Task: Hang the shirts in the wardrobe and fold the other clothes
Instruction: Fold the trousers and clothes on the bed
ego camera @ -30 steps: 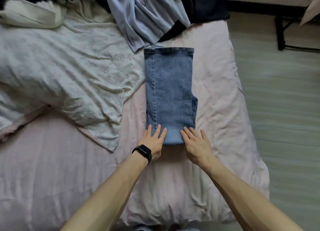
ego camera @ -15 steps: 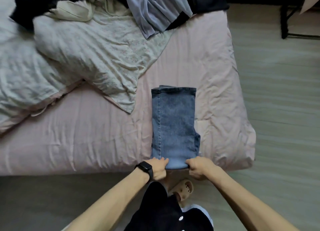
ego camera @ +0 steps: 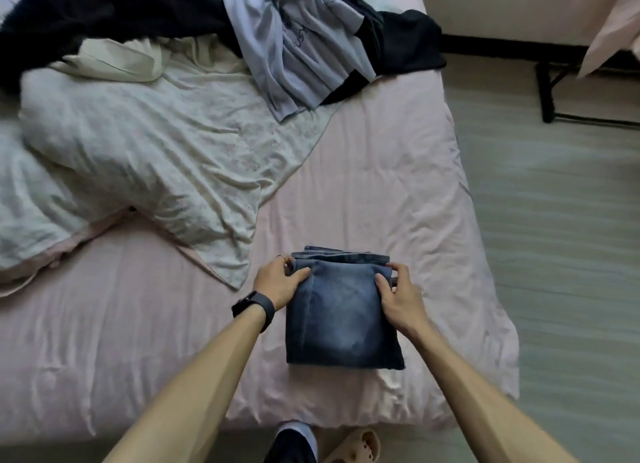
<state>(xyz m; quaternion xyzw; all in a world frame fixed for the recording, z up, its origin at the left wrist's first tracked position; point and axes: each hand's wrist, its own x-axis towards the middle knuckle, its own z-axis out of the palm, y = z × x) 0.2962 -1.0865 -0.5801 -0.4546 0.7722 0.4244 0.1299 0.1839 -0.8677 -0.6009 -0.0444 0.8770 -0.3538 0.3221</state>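
left hand (ego camera: pixel 278 284), right hand (ego camera: pixel 401 298): jeans (ego camera: pixel 339 320) shorter

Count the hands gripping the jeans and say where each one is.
2. The left hand grips the far left corner of the folded jeans on the bed; the right hand grips the far right corner. Both are in plain view.

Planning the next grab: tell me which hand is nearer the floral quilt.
Left. The left hand grips the left edge of the folded jeans, just right of the floral quilt corner; the right hand grips their right edge, farther away.
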